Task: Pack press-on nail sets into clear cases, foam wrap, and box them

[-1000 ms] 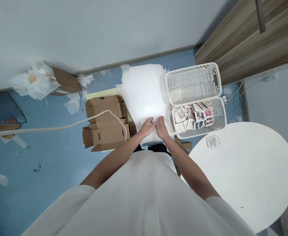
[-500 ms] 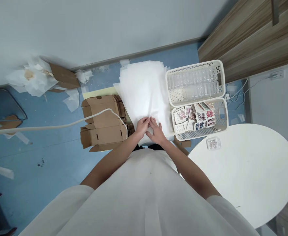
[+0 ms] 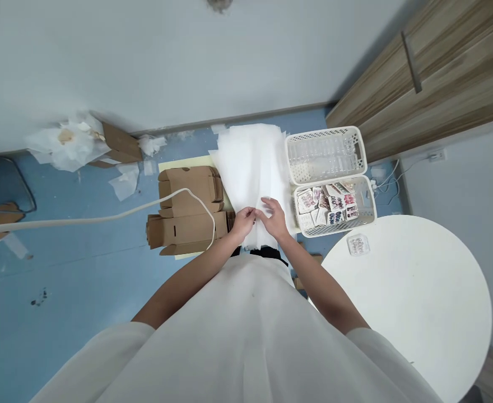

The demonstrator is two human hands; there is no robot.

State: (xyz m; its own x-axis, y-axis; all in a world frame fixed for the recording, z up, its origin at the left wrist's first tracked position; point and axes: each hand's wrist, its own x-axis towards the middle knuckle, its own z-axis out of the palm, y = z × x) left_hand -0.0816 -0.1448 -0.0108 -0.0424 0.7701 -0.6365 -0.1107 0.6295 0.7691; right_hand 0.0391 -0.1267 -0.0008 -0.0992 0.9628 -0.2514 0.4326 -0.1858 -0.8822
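Observation:
A stack of thin white packing sheets (image 3: 250, 159) lies in front of me, with a crease down the top one. Over its near end, my left hand (image 3: 243, 223) is closed in a pinch on a white sheet. My right hand (image 3: 275, 219) is right beside it, fingers spread above the sheets and thumb close to the left fingertips. Nothing shows in the right hand. The exact spot of the pinch is partly hidden by the fingers.
Flattened cardboard boxes (image 3: 187, 193) lie left of the sheets, with a white cable (image 3: 145, 207) across them. On the right stand a basket of clear plastic cases (image 3: 322, 157) and a basket of press-on nail cards (image 3: 333, 210). A round white table (image 3: 414, 291) holds one clear case (image 3: 358, 244).
My view has tilted up and shifted, so more wall shows. The right hand has opened its fingers wider and drawn slightly away from the left, which keeps its pinch.

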